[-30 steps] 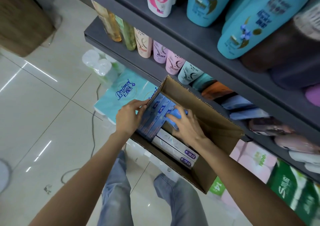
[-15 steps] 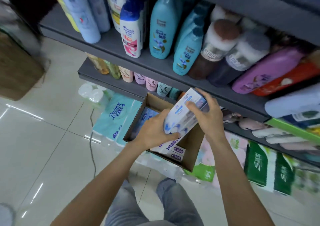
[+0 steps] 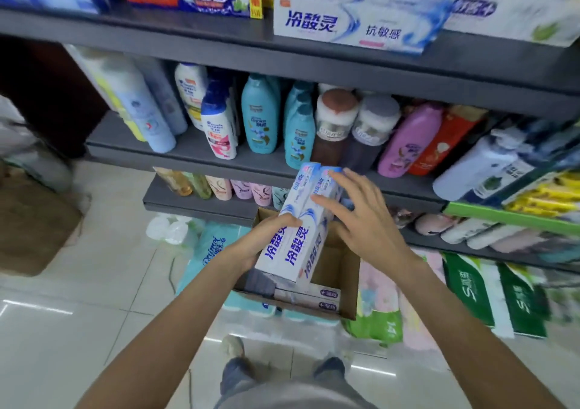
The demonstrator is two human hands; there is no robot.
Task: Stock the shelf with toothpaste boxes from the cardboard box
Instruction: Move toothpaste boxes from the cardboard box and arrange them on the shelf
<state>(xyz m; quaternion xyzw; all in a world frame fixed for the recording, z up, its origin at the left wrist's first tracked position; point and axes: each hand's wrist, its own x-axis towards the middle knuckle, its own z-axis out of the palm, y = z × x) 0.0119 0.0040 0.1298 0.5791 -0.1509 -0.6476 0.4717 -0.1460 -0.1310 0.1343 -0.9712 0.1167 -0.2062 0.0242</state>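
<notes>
1. Brown cardboard box (image 3: 340, 270), open-topped, holds white toothpaste cartons lying flat.
2. Above the cardboard box, a bundle of toothpaste boxes (image 3: 299, 230) is held, long axis tilted up toward the shelf (image 3: 219, 154).
3. Left hand (image 3: 266, 236) grips the bundle's lower half; right hand (image 3: 364, 217) rests spread, straight fingers on its upper side.

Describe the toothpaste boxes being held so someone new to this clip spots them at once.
Start at the open cardboard box on the floor below the grey shelves. Just above it, the left hand grips a bundle of toothpaste boxes, with the right hand touching its side. Unlike the boxes left inside, it is lifted, tilted and shows large blue characters.
</notes>
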